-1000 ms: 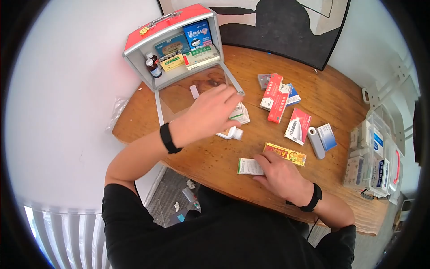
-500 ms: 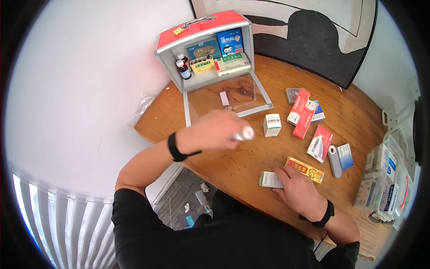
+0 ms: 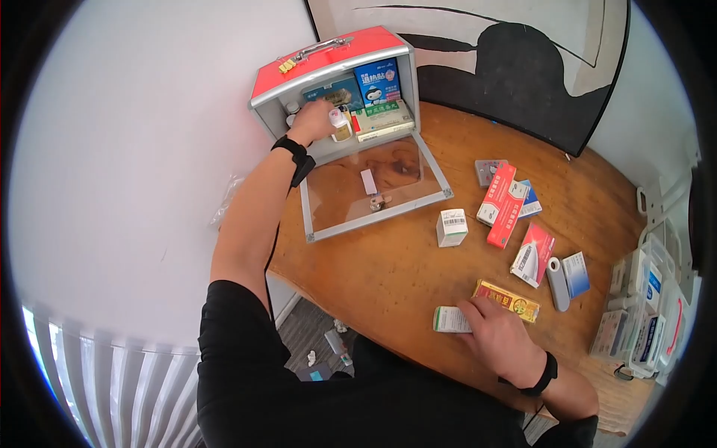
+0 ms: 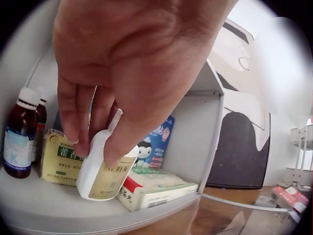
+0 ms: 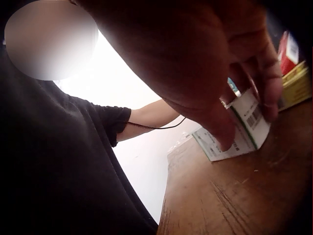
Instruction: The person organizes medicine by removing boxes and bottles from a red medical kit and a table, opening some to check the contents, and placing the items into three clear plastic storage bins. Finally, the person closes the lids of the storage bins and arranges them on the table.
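Observation:
My left hand (image 3: 311, 122) reaches into the red-topped medicine case (image 3: 336, 58), pinching a white pill bottle (image 4: 105, 171) between thumb and fingers. In the left wrist view the bottle tilts in front of a yellow box (image 4: 61, 159), with a white-green box (image 4: 156, 188) to its right. Brown glass bottles (image 4: 19, 137) stand at the left of the shelf. My right hand (image 3: 502, 340) grips a small white box with a green edge (image 3: 450, 319) close to the table's front edge. The right wrist view shows thumb and fingers on opposite sides of that box.
The case's clear door (image 3: 358, 194) lies folded down on the table. A white carton (image 3: 452, 228) stands beside it. Red boxes (image 3: 502, 207), a gold box (image 3: 515, 302), a grey thermometer-like device (image 3: 557, 284) and a clear plastic bin (image 3: 635, 313) lie to the right.
My left hand has picked the white pill bottle up from the table and carried it up and away into the case. The right hand stays on its small box.

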Tool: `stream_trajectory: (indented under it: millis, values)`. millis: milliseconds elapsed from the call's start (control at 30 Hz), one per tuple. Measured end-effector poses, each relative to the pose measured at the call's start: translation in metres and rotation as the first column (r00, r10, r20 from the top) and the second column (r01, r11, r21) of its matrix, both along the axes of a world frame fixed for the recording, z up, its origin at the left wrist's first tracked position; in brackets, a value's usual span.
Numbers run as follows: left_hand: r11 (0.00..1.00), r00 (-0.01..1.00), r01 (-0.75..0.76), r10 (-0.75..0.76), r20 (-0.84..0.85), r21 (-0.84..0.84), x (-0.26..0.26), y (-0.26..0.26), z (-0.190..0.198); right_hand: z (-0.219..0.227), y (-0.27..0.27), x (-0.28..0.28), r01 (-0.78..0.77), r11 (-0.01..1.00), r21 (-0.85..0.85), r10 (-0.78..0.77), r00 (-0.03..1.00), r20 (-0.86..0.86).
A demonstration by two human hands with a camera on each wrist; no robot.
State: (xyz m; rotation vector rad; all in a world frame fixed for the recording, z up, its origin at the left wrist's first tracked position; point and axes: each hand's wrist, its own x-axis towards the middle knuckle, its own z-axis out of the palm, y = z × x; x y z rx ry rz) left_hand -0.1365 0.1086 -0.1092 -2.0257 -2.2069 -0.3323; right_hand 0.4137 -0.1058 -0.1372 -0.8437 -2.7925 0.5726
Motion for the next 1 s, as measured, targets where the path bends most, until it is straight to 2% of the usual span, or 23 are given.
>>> stream_trajectory:
  millis: [67, 133, 267, 333, 367, 400, 467, 500, 567, 667, 800, 1000]
  values:
    - [1.0, 0.999, -0.03, 0.03, -0.011, -0.001, -0.008, 0.012, -0.009, 0.001, 0.001, 0.0, -0.018, 1.0, -0.002, 0.018, 1.0, 0.001]
    - [0.998, 1.0, 0.004, -0.004, 0.0, 0.066, -0.017, 0.02, -0.016, 0.002, 0.002, -0.001, -0.023, 1.0, -0.002, 0.023, 1.0, -0.001]
    - [0.997, 0.996, -0.031, 0.026, 0.08, 0.064, -0.002, 0.009, 0.0, 0.007, 0.004, -0.003, -0.045, 0.999, 0.003, 0.045, 0.999, 0.0]
    - [0.998, 0.995, 0.009, -0.015, 0.096, 0.064, -0.007, 0.013, 0.002, 0.006, 0.005, -0.004, -0.049, 0.999, -0.002, 0.049, 0.999, -0.003]
    - [0.999, 0.995, -0.033, 0.034, 0.092, -0.016, 0.002, 0.007, 0.012, 0.006, 0.005, -0.004, -0.052, 0.999, 0.001, 0.052, 0.999, -0.009]
    - [0.999, 0.995, -0.035, 0.036, 0.093, -0.019, 0.005, 0.003, 0.021, 0.006, 0.005, -0.004, -0.054, 0.999, -0.002, 0.054, 0.999, -0.008]
    - [0.99, 0.996, -0.087, 0.083, -0.042, -0.108, 0.008, -0.002, 0.032, 0.006, 0.005, -0.004, -0.049, 0.999, -0.011, 0.049, 0.999, -0.006]
    - [0.99, 0.996, -0.086, 0.081, -0.044, -0.113, 0.004, -0.002, 0.032, 0.006, 0.005, -0.004, -0.048, 0.999, -0.016, 0.048, 0.999, -0.008]
    - [0.945, 0.967, -0.149, 0.079, -0.24, -0.29, -0.003, -0.005, 0.038, 0.005, 0.005, -0.004, -0.044, 0.999, -0.009, 0.044, 0.999, -0.003]
    - [0.909, 0.943, -0.237, 0.13, -0.307, -0.342, 0.004, -0.021, 0.05, 0.004, 0.005, -0.004, -0.055, 0.998, 0.01, 0.055, 0.998, -0.007]
    - [0.877, 0.914, -0.29, 0.135, -0.384, -0.383, -0.004, -0.026, 0.049, 0.002, 0.005, -0.003, -0.059, 0.998, 0.027, 0.059, 0.998, -0.014]
    - [0.886, 0.866, -0.334, 0.154, -0.475, -0.322, 0.0, -0.034, 0.057, 0.005, 0.003, -0.004, -0.055, 0.998, 0.029, 0.055, 0.998, 0.007]
